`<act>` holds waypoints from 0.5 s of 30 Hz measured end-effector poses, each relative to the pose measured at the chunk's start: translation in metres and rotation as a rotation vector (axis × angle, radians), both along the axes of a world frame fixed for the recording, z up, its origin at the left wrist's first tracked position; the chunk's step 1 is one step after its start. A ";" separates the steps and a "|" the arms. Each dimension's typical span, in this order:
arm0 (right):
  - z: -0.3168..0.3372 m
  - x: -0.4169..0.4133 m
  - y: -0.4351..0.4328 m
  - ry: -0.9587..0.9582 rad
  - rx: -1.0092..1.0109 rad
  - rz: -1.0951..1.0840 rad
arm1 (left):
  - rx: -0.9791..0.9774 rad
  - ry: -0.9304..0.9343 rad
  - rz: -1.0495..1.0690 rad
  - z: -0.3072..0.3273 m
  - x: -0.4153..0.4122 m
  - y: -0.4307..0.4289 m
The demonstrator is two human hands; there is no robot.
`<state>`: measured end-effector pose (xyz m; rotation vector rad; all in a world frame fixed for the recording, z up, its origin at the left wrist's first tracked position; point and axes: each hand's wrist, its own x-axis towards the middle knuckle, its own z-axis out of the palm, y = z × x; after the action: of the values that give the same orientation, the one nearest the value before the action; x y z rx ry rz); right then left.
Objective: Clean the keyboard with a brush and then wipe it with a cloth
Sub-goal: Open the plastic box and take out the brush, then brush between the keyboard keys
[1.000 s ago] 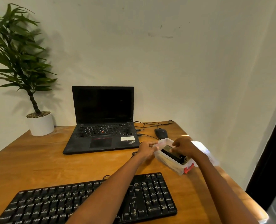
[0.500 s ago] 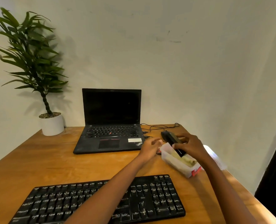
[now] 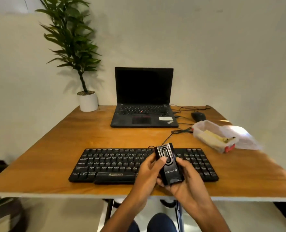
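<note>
The left hand [image 3: 149, 171] and right hand [image 3: 187, 180] both grip a black tool [image 3: 169, 166], fingers curled round it and the left thumb on its slider. They hold it over the right half of the keyboard [image 3: 115, 163] on the table [image 3: 55, 148]. From there the laptop [image 3: 144, 114] is at 12 o'clock, the mouse [image 3: 198, 116] at 1, the box [image 3: 204, 129] with a yellow cloth [image 3: 212, 136] at 2, and the plant [image 3: 88, 102] at 11.

home office, laptop [image 3: 144, 99], wooden desk [image 3: 55, 148], potted plant [image 3: 75, 47]

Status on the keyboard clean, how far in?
Done: black brush tool is out of the open plastic box. In hand: left hand and right hand both grip it above the keyboard, left thumb on its slider. Left: all brushing, then wiping; the yellowish cloth lies in the box.
</note>
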<state>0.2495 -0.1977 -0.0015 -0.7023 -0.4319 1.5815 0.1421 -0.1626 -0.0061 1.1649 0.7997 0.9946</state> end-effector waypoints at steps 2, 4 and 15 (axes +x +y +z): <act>-0.009 -0.015 -0.010 -0.011 0.023 0.012 | -0.002 0.037 0.040 -0.005 -0.012 -0.008; -0.015 -0.027 -0.018 -0.042 0.030 0.007 | 0.008 0.060 0.047 -0.010 -0.021 -0.014; -0.028 -0.042 -0.032 -0.188 0.026 0.002 | 0.098 0.064 0.078 -0.024 -0.033 -0.030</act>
<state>0.2072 -0.2302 -0.0299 -0.8339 -0.5903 1.5148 0.1088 -0.1927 -0.0298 1.2623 0.8610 1.0754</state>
